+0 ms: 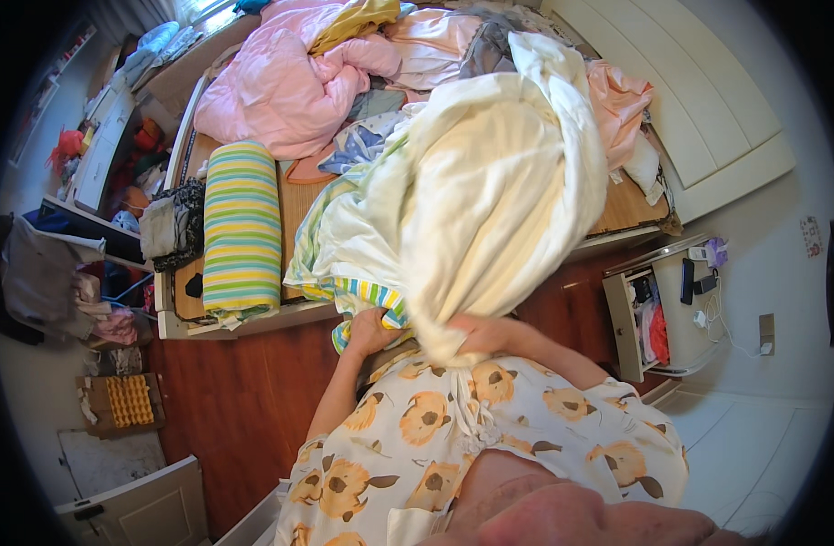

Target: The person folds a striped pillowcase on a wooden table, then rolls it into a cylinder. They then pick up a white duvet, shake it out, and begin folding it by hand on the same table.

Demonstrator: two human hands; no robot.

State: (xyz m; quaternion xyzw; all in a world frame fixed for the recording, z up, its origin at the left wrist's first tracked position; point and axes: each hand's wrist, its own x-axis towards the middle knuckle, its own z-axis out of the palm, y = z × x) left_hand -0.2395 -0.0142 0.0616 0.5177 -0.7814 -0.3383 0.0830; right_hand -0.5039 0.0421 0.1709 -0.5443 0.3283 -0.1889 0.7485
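Note:
My right hand (482,334) grips the gathered near end of a large cream-white quilt (492,177), close to my waist. To its left, my left hand (373,332) holds the near edge of a striped cover (369,292) in green, yellow, blue and white. The quilt billows forward over the bed, and the striped cover lies beside and partly under it. A rolled striped bedding bundle (242,228) rests on the bed boards at the left.
A pink comforter (274,95) and other bedding are heaped at the bed's far side. Folded dark clothes (173,225) lie at the left edge. An open-drawered nightstand (683,300) stands right, with a phone and cables. A door (144,505) is at lower left.

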